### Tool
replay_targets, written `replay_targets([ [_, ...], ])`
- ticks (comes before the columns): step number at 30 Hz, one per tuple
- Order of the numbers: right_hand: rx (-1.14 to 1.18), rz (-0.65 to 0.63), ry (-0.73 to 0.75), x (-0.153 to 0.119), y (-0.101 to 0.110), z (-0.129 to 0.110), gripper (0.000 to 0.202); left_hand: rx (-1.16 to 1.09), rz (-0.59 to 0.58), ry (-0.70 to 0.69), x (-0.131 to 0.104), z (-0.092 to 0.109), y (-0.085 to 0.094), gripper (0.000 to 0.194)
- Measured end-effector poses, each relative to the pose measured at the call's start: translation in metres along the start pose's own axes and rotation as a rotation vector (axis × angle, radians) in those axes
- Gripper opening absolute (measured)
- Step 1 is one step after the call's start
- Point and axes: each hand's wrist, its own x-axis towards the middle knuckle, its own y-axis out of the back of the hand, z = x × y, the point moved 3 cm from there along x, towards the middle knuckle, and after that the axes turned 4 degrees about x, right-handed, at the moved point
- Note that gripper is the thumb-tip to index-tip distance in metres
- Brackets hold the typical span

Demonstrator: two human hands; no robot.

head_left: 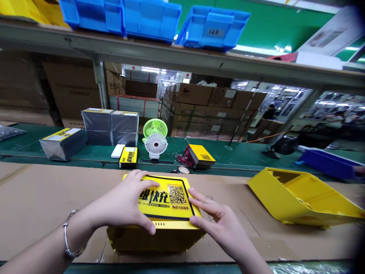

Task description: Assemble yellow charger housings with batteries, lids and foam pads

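Note:
A yellow plastic case (159,238) stands on the cardboard in front of me. Its top bears a black-framed yellow label panel (161,215) with printed characters and a QR code. My left hand (127,201) lies spread over the panel's left part, thumb at the front edge and other fingers towards the back. At the right edge, my right hand (218,219) touches the panel with fingertips and thumb, its fingers apart. A second yellow case part (299,201), open and hollow, lies tilted to the right.
Behind the cardboard (225,243) stand wrapped blocks (98,127), a small black-and-yellow box (128,156), a white fan (156,144), and stacked yellow-topped panels (201,156) beside red wires. A blue bin (327,163) is at right. Blue bins (212,28) sit on an overhead shelf.

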Motion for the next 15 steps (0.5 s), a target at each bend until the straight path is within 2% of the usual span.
replay_targets([
  [4,-0.113,-0.027,-0.026,0.003,0.004,-0.007,0.053,0.070,-0.020,-0.022,-0.005,-0.008,-0.004,0.084],
  [7,-0.143,-0.073,-0.017,0.009,0.010,-0.011,0.077,0.066,-0.058,0.005,-0.018,-0.023,-0.004,0.073],
  [9,-0.096,-0.152,0.011,0.017,0.013,-0.010,0.095,0.040,-0.094,0.034,-0.028,-0.035,-0.003,0.071],
  [11,0.003,-0.240,0.039,0.029,0.014,-0.006,0.102,0.038,-0.105,0.066,-0.037,-0.044,0.000,0.070],
  [13,0.096,-0.268,0.033,0.045,0.012,-0.001,0.095,0.059,-0.094,0.099,-0.043,-0.048,0.001,0.070],
  [15,0.107,-0.204,-0.014,0.062,0.007,0.002,0.073,0.099,-0.079,0.119,-0.043,-0.044,0.000,0.069],
])
